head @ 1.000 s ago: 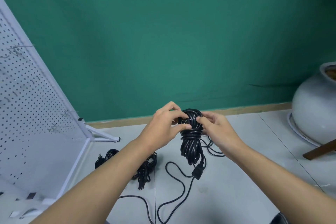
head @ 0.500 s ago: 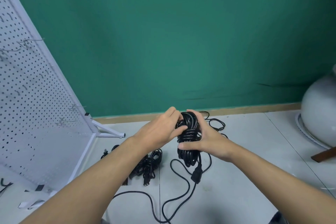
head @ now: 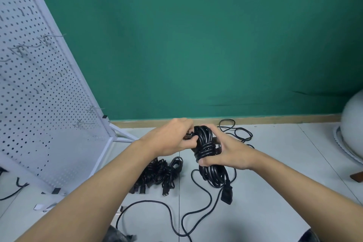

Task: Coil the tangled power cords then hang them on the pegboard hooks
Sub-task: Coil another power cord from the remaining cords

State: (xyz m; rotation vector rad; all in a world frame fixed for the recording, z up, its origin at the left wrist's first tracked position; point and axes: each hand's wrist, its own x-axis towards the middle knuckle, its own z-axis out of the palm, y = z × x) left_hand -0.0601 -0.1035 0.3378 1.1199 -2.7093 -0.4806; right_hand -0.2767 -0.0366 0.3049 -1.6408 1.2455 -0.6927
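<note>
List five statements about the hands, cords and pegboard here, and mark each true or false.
1. The left hand and right hand both have a grip on one black coil. True.
2. The pegboard with its hooks stands on the left. True.
3. A coil hangs from one hook. False: the hooks in view are bare.
4. A plug hangs below the held coil. True.
5. The held coil is the only cord in view. False: bundles and a loose cord lie on the floor.
</note>
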